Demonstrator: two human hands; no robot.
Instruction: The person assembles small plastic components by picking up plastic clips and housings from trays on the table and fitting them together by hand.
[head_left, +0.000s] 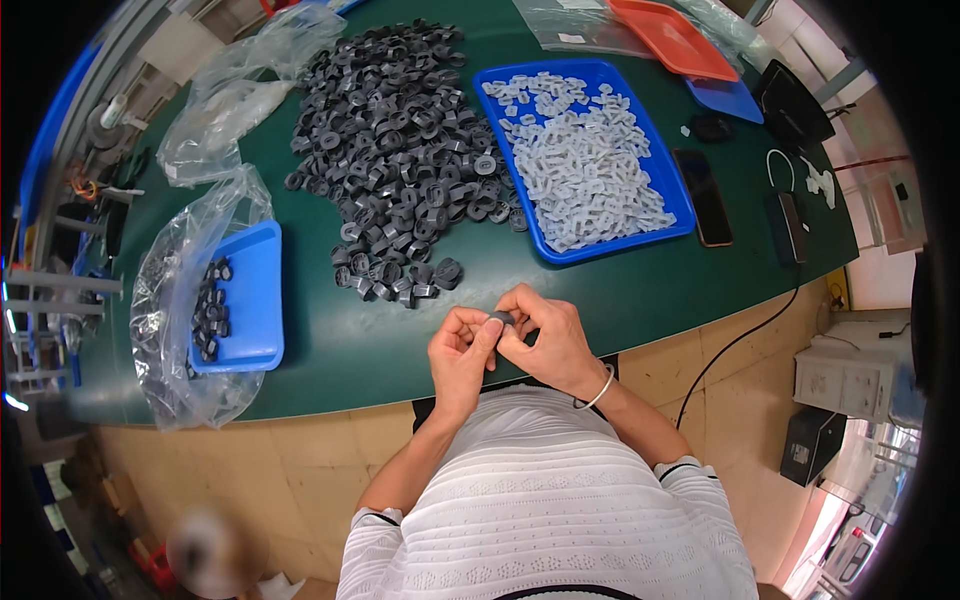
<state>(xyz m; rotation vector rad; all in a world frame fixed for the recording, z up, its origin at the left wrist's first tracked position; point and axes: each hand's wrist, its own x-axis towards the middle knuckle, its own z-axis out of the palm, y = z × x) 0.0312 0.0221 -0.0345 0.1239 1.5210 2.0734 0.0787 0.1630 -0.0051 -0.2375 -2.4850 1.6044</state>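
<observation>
My left hand [462,355] and my right hand [548,335] meet over the near edge of the green table [340,350]. Between their fingertips they pinch one small dark grey ring-shaped part [497,319]. A large heap of the same dark grey parts [400,150] lies just beyond my hands. To its right stands a blue tray [680,205] filled with small white plastic pieces [590,165]. On the left, a smaller blue tray [255,300] inside a clear plastic bag holds several dark grey parts [210,310].
Empty clear bags [225,110] lie at the back left. An orange tray [672,38] rests on another blue tray at the back right. Two phones [706,196] and a cable lie right of the white pieces. A metal rack [50,300] stands at the far left.
</observation>
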